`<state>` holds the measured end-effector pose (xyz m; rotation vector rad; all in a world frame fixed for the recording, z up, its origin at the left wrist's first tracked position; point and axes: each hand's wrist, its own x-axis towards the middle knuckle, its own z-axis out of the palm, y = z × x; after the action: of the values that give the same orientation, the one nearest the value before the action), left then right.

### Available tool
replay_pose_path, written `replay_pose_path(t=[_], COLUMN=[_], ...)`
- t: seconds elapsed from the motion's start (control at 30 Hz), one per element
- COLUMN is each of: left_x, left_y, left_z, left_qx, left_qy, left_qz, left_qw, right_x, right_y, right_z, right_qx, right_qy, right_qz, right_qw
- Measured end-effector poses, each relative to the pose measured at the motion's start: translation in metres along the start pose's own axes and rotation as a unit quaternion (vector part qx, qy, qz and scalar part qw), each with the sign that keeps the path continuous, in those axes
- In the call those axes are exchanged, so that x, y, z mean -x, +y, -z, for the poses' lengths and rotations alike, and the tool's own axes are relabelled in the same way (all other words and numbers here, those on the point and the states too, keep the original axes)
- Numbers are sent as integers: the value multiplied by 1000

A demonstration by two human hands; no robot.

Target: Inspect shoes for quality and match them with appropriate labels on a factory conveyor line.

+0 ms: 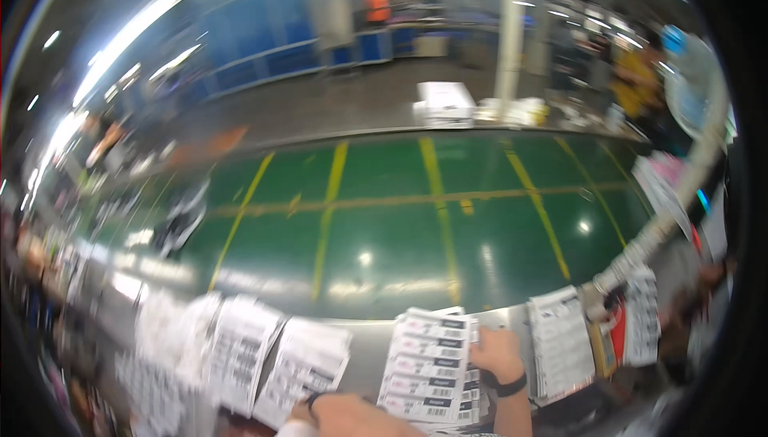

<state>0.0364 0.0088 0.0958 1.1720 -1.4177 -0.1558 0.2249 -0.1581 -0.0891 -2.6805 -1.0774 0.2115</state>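
A stack of white label sheets, printed with repeated rows of dark bars and barcodes, lies in front of me on the metal ledge. At its right edge my right hand, with a black band at the wrist, is closed, its fingers curled against the sheets. My left hand reaches in low from the left toward the lower edge of the same sheets. A dark band circles that wrist too; its fingers are hidden at the picture's lower edge. Just left of the sheets rests another label stack.
A green conveyor belt with yellow lines runs across beyond the metal ledge. More paper stacks stand left, another right. A pale pipe curves at right. Across the belt are a white stack and a person in yellow.
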Motion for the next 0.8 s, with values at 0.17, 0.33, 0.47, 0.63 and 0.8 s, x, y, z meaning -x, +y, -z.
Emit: replay_pose_path(t=[0.17,0.33,0.47,0.63,0.8], left_x=[2,16,44,159,350], left_y=[6,-6,-15,19,76], left_z=[-23,-45,-28,18,62], left_qx=[-63,-71,-170,-308,-590], left_qy=[58,99,244,474,367], left_qz=[28,119,180,472,703], left_qw=[996,985,938,676,149], right_x=[2,-1,-4,-8,-3], right_y=[-3,7,9,-7,3], right_z=[-2,-8,-5,5,-1], right_qx=[5,4,19,46,24], right_qy=[13,13,12,-14,-19], right_qz=[42,77,59,50,39], right_qw=[999,997,998,998,999])
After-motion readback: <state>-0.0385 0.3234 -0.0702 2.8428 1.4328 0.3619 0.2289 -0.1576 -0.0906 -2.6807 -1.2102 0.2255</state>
